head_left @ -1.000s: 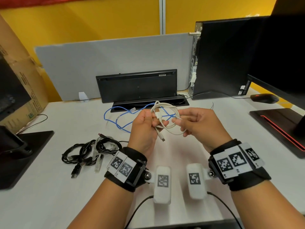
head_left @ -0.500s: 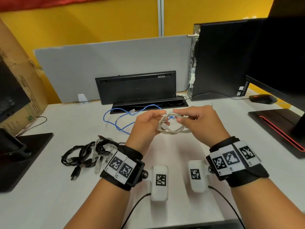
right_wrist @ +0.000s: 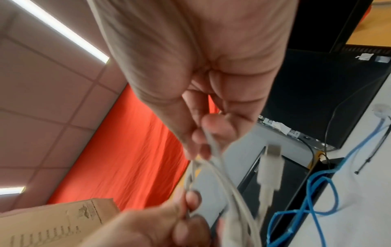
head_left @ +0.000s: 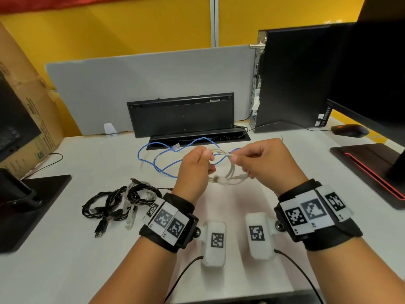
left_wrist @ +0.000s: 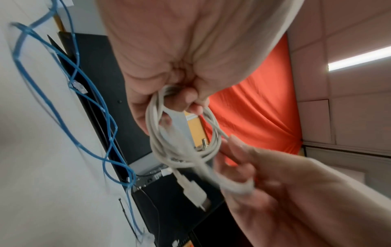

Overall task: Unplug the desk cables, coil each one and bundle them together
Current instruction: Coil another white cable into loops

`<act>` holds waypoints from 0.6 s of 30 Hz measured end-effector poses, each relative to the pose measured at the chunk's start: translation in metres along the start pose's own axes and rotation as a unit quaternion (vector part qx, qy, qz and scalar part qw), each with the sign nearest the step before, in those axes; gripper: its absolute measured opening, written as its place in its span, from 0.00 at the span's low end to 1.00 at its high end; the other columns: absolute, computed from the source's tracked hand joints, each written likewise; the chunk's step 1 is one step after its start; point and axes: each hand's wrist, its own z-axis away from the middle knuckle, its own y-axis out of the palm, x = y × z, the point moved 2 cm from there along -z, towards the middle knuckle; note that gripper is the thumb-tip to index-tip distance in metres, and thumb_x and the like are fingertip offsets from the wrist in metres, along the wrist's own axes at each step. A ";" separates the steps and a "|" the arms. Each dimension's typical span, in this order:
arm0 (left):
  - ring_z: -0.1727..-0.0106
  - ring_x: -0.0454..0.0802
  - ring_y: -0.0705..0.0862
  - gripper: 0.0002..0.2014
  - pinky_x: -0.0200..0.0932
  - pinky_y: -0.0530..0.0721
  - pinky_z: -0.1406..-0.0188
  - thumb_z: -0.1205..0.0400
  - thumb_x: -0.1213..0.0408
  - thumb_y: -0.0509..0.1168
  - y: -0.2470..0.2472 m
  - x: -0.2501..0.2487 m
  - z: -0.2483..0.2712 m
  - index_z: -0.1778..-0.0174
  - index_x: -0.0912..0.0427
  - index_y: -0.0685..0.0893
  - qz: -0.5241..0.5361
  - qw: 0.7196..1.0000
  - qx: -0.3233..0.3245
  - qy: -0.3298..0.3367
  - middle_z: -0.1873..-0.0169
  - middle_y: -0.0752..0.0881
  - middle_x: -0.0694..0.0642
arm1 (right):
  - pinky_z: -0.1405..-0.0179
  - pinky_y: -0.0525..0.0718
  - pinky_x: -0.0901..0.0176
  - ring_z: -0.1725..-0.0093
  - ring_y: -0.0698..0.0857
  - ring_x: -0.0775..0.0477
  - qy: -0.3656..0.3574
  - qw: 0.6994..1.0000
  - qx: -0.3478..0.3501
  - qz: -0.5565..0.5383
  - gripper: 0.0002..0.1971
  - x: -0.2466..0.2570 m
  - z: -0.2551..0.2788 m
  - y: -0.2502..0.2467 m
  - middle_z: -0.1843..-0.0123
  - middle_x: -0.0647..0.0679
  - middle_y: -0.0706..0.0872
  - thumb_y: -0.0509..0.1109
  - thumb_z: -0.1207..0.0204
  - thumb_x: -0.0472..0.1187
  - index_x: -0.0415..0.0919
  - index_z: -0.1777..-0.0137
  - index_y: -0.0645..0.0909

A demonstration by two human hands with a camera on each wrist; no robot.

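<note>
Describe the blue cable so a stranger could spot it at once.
Find the black keyboard propped upright at the back of the white desk. Just before it, the blue cable sprawls in loose loops, the only blue one and not coiled.

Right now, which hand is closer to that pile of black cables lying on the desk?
Left. The left hand is held up just right of and beyond the black cables, gripping the white cable; the right hand grips the same cable farther right.

the white cable (right_wrist: 269, 168) plug is motion-blurred in the right wrist view; the monitor (head_left: 372, 73) runs off the head view's right edge.
</note>
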 end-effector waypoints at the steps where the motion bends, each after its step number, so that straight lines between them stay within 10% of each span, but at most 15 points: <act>1: 0.63 0.51 0.83 0.16 0.47 0.86 0.54 0.13 0.67 0.54 -0.003 0.001 -0.001 0.67 0.57 0.76 0.009 1.000 -0.009 0.001 0.69 0.79 0.54 | 0.76 0.76 0.74 0.79 0.80 0.64 -0.006 1.000 0.005 0.021 0.03 0.001 0.000 -0.002 0.79 0.61 0.84 0.78 0.29 0.37 0.43 0.63 0.91; 11: 0.77 0.44 0.62 0.17 0.41 0.65 0.78 0.14 0.65 0.55 -0.003 -0.001 0.002 0.70 0.51 0.78 0.052 0.999 -0.003 0.010 0.79 0.65 0.46 | 0.58 0.69 0.62 0.58 0.79 0.51 -0.104 0.935 -0.029 0.337 0.06 0.011 -0.003 -0.012 0.62 0.53 0.83 0.74 0.23 0.41 0.49 0.52 0.92; 18: 0.78 0.44 0.57 0.16 0.41 0.53 0.77 0.11 0.60 0.51 0.003 -0.008 0.011 0.65 0.54 0.71 0.157 0.987 0.018 -0.025 0.77 0.63 0.47 | 0.65 0.73 0.75 0.67 0.83 0.58 -0.102 0.973 -0.038 0.205 0.07 -0.001 0.001 0.008 0.69 0.56 0.87 0.73 0.24 0.39 0.44 0.61 0.92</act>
